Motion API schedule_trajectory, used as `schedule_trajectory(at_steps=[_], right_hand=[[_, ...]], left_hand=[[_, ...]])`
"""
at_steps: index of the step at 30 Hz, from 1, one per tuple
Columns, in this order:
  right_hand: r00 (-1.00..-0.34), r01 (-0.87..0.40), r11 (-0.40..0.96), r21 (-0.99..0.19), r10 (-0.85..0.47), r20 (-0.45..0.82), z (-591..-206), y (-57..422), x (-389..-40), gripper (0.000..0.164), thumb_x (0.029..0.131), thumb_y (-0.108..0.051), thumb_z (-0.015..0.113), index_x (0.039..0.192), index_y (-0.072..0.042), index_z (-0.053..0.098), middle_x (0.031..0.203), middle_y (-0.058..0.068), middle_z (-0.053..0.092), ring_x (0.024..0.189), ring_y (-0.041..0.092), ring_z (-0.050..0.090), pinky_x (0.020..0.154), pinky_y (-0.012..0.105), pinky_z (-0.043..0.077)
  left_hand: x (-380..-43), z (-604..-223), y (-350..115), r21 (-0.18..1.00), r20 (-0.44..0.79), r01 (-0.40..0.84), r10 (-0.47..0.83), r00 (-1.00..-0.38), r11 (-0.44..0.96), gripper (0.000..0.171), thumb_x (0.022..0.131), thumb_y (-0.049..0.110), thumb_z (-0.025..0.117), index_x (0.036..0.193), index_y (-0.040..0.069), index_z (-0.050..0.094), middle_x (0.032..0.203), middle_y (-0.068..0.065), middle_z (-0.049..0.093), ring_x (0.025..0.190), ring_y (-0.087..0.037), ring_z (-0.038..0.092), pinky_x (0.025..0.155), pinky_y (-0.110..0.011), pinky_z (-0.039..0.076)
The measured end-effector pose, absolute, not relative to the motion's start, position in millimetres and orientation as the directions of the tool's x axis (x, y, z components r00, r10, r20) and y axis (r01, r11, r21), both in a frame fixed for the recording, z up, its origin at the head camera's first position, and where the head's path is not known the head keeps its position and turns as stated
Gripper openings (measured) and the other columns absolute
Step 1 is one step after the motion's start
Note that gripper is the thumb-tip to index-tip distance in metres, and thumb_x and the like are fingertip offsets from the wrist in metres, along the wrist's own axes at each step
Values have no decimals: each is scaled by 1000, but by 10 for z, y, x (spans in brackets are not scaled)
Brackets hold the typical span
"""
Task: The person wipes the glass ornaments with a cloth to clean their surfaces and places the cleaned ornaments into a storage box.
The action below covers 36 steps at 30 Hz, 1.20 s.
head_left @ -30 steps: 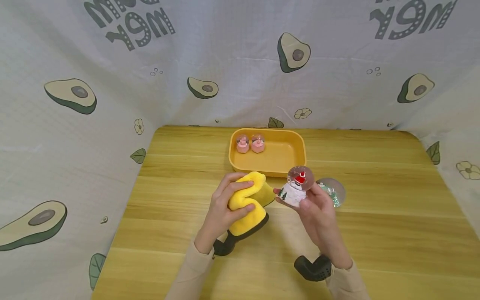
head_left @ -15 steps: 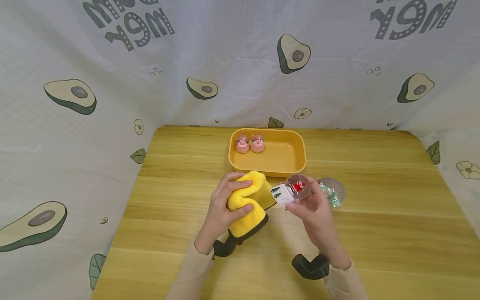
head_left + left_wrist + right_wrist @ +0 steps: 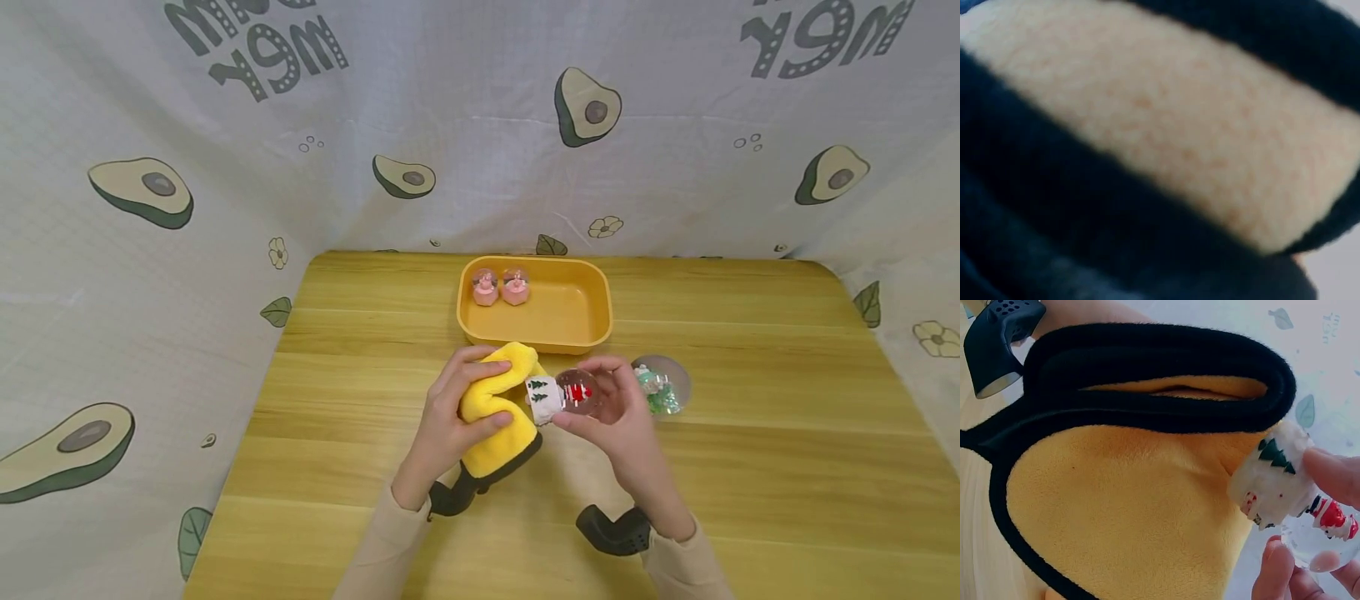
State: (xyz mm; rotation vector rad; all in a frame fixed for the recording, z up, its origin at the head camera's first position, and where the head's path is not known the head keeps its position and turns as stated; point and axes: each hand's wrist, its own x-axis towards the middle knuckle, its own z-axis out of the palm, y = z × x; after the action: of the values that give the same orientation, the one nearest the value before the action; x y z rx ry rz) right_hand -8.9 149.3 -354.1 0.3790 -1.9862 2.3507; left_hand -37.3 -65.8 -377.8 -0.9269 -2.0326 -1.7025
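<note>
A folded yellow cloth (image 3: 491,433) with a dark edge is gripped in my left hand (image 3: 448,408). My right hand (image 3: 622,408) holds a snow globe (image 3: 544,400) tipped on its side, its white base with green trees toward the cloth and its clear ball toward my palm. In the right wrist view the base of the snow globe (image 3: 1272,481) meets the side of the yellow cloth (image 3: 1129,494), and a red figure shows inside the ball. Close-up cloth (image 3: 1166,119) fills the left wrist view, blurred, and hides the left fingers there.
Beyond my hands stands a yellow tray (image 3: 558,321) with two small pink snow globes (image 3: 515,287) at its left end. Another globe with green glitter (image 3: 662,386) lies on the wooden table (image 3: 787,400) just right of my right hand. A printed curtain (image 3: 480,125) hangs behind.
My right hand has turned the snow globe from nearly upright onto its side and brought its base left, against the cloth. The left hand has barely moved.
</note>
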Motion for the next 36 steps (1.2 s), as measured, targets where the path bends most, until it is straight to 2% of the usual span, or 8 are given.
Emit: schedule_trajectory(at_steps=[7,18,22,25,28,31,33,36], right_hand=[[-952,-236,-239,-942,-140,274,-3545,1488,-97,53,74,24,62,119,0,45,114,13,60,104,20,58,77,24,51],[-942,-252,-256,-933,-154,297,-3525,1509,-82,46,76,25,59,118,11,45,117,16,55,109,22,57,79,25,52],[-910,-365,-167,-916,-144,389,-3543,1495,-76,48,71,26,64,115,16,46,115,17,58,104,20,60,78,24,52],[-880,-455,-12,-891,-147,451,-3556,1487,-75,49,71,20,72,113,13,50,114,14,61,98,16,62,79,23,51],[-830,-551,111,-827,-176,530,-3573,1479,-93,44,77,-1,78,111,11,53,115,14,63,94,13,61,79,22,51],[-728,-684,178,-707,-228,647,-3597,1462,-135,43,83,-21,75,106,10,56,115,18,62,101,14,60,84,21,49],[-631,-775,176,-607,-271,727,-3613,1440,-170,40,87,-26,70,102,9,58,114,20,61,107,16,59,86,21,48],[-487,-873,133,-470,-311,816,-3623,1403,-218,30,90,-21,68,100,7,61,112,22,61,111,20,57,89,23,47]], left_hand=[[-372,-3790,-664,750,619,656,265,-740,79,49,90,45,61,118,6,56,122,-17,52,108,-31,54,86,-36,49],[-414,-3799,-708,747,630,661,247,-737,68,49,89,43,64,120,4,56,124,-16,52,111,-31,53,90,-36,47],[-408,-3785,-704,755,621,652,253,-742,62,51,89,44,63,121,5,56,124,-15,52,111,-30,53,90,-36,47],[-399,-3780,-698,767,609,639,254,-751,50,54,89,46,62,123,5,55,125,-15,52,111,-30,53,89,-35,47],[-394,-3779,-693,776,603,630,251,-757,36,55,89,47,61,124,5,55,126,-15,52,111,-29,53,89,-34,47],[-396,-3775,-686,769,609,638,257,-750,38,55,90,47,61,125,6,55,127,-15,52,111,-29,53,89,-35,48],[-397,-3772,-677,761,612,647,275,-741,49,55,90,46,60,127,6,55,128,-15,52,112,-29,53,89,-36,48],[-398,-3765,-666,764,596,642,312,-740,64,57,90,48,58,130,8,53,130,-13,51,115,-28,52,89,-37,48]])
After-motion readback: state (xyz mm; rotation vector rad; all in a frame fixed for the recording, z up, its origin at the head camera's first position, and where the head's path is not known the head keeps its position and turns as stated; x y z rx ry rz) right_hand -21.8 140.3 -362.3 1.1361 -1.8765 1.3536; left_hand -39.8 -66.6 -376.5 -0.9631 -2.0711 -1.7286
